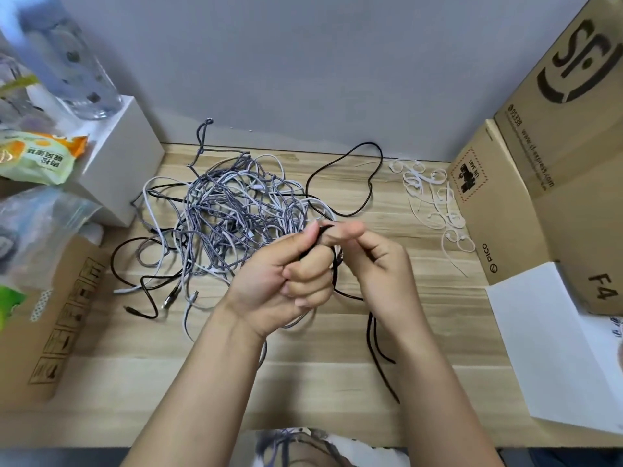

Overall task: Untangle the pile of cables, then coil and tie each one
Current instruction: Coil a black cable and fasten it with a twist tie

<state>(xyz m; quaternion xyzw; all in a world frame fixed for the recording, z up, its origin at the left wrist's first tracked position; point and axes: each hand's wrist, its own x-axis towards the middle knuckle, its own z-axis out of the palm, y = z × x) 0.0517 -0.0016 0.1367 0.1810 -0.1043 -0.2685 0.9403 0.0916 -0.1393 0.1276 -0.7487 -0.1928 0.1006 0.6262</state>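
Above the wooden table (pixel 421 237), left hand (pixel 290 281) and right hand (pixel 377 264) both pinch a black cable (pixel 337 278).

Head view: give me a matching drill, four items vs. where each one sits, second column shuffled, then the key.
Things:
1. black cable
2. white ties
3. tangled cable pile
4. clear bottle

Places:
A. standing on the white box at far left
B. loose heap beside the cardboard box on the right
C. centre of the table, behind the hands
D. pinched in both the left hand and right hand, looping toward the wall

Pairs: 1-D, 2-B, 3-C, 4-A
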